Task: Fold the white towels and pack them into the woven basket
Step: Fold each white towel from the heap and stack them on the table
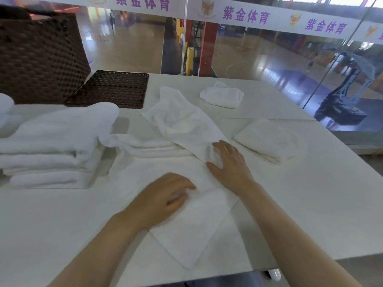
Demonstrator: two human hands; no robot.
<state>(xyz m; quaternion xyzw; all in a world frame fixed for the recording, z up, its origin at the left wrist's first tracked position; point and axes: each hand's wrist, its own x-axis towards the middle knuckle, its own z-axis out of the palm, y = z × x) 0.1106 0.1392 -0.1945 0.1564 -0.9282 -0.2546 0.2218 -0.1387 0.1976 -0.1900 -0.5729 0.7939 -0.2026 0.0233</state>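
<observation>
Bright, even daylight floods the scene, so the white table (310,204) and the towels (182,125) wash out with little texture. Shadows are soft and faint, lying just beneath the towel stack (47,158) at nine o'clock. Glare streaks the glass wall (269,54) from twelve to two o'clock. Wide-angle distortion bends lines at the edges. The left hand (163,195) shows motion blur.
</observation>
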